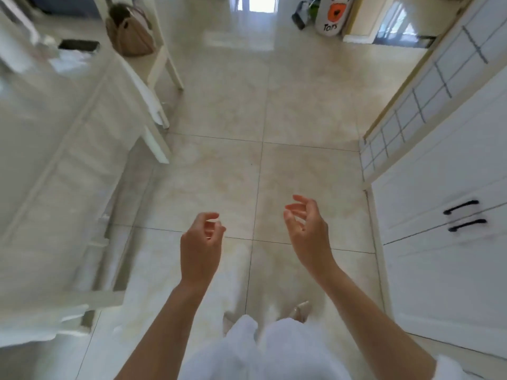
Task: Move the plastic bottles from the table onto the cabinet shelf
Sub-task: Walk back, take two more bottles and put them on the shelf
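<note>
- Here the tiled floor (219,111) fills the middle, because the person stands between the two pieces of furniture.
- The table (55,149) is at the left, blurred; no plastic bottles can be made out on it.
- The white cabinet (444,165) is at the right, doors closed; its shelf is out of view.
- The left hand (201,242) and right hand (306,226) hang over the floor, fingers loosely curled, holding nothing, probably between two carries.

Floor (233,111): large cream tiles, glossy, reflected window light. Cabinet (444,165): smooth white painted panels, slight sheen; handles (463,215) dark, looked like metal. Table (63,149): off-white painted finish, blurred. Bag (129,31): tan, matt. Garment (263,349): white cloth, soft.
</note>
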`<state>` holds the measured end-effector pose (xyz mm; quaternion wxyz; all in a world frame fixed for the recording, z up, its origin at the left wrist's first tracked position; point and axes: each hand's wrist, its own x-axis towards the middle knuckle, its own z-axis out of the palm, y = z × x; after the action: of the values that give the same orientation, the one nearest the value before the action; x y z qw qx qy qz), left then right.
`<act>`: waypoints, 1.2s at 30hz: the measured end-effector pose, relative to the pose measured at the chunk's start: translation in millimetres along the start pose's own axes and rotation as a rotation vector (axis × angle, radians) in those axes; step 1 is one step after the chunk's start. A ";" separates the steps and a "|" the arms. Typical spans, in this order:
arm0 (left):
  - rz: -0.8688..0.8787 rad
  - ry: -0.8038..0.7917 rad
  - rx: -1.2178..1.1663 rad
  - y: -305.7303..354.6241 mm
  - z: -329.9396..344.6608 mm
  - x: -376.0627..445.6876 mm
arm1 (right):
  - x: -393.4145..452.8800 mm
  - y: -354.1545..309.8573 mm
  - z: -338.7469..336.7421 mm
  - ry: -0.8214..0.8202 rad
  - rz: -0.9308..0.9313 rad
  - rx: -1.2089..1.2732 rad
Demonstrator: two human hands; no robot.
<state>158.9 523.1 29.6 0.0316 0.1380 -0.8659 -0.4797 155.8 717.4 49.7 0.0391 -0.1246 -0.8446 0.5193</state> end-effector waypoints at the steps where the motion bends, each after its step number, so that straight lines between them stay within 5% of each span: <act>1: -0.025 0.026 0.002 -12.2 -18.1 1.4 | -1.9 -9.0 18.4 -0.029 -0.015 -0.002; 9: -0.236 0.282 -0.007 -98.2 -139.0 10.1 | -13.5 -74.3 171.5 -0.335 -0.143 -0.014; 36: -0.723 0.911 -0.245 -211.7 -330.3 161.2 | 81.0 -250.9 524.4 -1.099 -0.515 -0.115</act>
<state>110.1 101.9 17.0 0.2502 0.6114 -0.6018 -0.4489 -67.6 175.1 27.1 -0.2849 0.3682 -0.7707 0.4350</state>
